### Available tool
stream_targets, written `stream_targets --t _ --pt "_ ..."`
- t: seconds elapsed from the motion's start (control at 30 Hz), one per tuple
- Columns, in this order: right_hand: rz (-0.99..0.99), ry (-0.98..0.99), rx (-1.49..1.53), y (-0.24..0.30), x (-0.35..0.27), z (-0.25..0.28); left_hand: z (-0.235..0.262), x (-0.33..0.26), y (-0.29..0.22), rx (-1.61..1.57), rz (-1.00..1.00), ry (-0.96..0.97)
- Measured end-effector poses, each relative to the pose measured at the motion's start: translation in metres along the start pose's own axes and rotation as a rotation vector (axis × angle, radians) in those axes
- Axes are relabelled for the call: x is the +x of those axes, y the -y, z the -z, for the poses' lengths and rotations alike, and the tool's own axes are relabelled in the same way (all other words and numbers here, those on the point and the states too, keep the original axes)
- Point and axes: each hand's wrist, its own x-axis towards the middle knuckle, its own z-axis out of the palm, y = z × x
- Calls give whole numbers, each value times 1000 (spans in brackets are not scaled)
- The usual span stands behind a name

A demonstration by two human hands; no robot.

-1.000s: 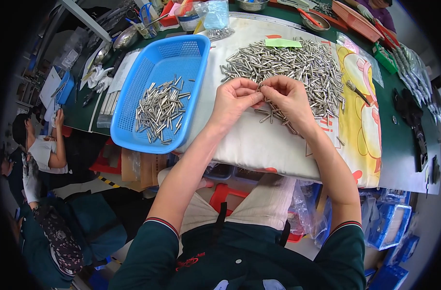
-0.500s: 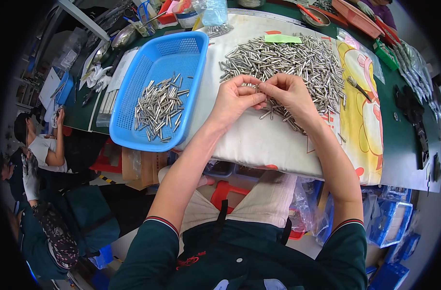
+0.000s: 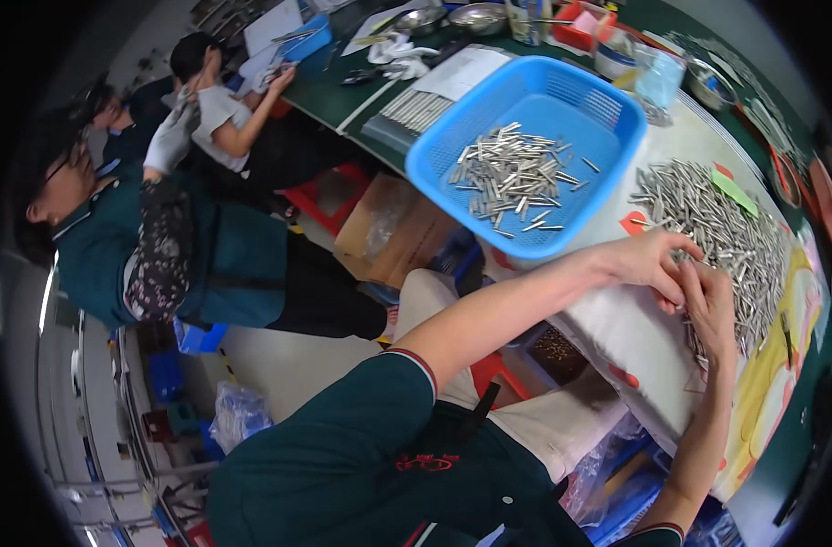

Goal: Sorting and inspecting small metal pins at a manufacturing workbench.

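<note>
My left hand (image 3: 651, 266) and my right hand (image 3: 710, 303) meet at the near left edge of a heap of small metal pins (image 3: 730, 242). The fingers of both are bent and closed together. What they pinch is too small and too covered to make out. A strip of light green paper (image 3: 735, 193) lies on the heap. To the left of my hands stands a blue plastic basket (image 3: 421, 169) with more loose metal pins (image 3: 516, 173) on its bottom.
A pale printed cloth (image 3: 607, 319) covers the table under the heap, with a thin-handled brush (image 3: 787, 337) at its right. White gloves (image 3: 400, 56) and steel bowls (image 3: 478, 16) sit beyond the basket. A co-worker in dark green (image 3: 225, 264) stands at the left; others are behind.
The view has swung left, so basket, heap and hands appear further right and the co-workers show more fully. My hands stay together beside the heap.
</note>
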Motion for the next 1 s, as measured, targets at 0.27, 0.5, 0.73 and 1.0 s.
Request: stream_targets --t 0.27,0.5,0.73,1.0 --pt "-257 -327 813 -6 -12 10 -19 14 2 189 -375 -124" --pt "-356 284 1580 0 3 -10 -2 9 -9 583 -631 -207" --pt "-466 331 1685 -14 0 -13 -6 12 -5 492 -485 -134" --pt "-499 329 1662 -12 -2 -13 -9 11 -3 444 -462 -145"
